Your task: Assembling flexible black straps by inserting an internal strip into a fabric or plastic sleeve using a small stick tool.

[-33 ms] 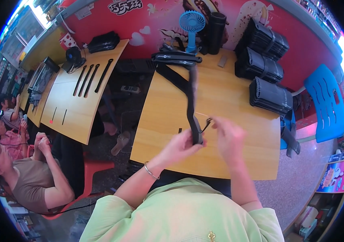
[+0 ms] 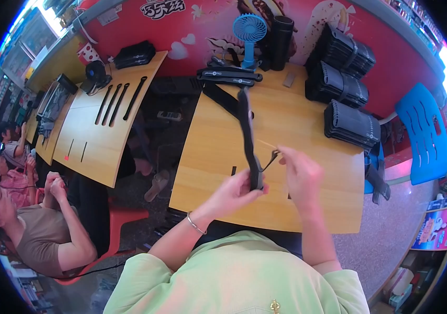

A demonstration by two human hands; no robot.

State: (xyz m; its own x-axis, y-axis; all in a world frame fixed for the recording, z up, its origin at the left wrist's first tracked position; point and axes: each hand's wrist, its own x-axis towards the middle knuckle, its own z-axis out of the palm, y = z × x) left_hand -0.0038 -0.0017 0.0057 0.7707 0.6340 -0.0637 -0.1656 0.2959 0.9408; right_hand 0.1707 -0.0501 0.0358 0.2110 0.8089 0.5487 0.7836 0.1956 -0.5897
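My left hand (image 2: pixel 234 193) is closed around the lower end of a long black padded strap (image 2: pixel 247 131), which stands up from my fingers over the wooden table. A thin dark loop (image 2: pixel 271 158) runs from the strap's lower end to my right hand (image 2: pixel 302 170). The fingertips of my right hand pinch the end of that loop. Past those fingertips shows a thin pale stick-like thing (image 2: pixel 268 143), too fine to make out. Behind the held strap, another black strap (image 2: pixel 221 99) lies on the table, near a pile of black straps with white print (image 2: pixel 228 77).
Bundled black straps (image 2: pixel 351 125) are stacked along the table's right side. A blue fan (image 2: pixel 249 31) and a black bottle (image 2: pixel 281 42) stand at the back. Left, a person (image 2: pixel 50 230) sits by another table (image 2: pixel 97 152) bearing several black strips. A blue chair (image 2: pixel 422 136) is at right.
The strap's upper end has swung a little left and no longer blurs. My right hand has shifted slightly right with the loop; my left hand stays nearly in place.
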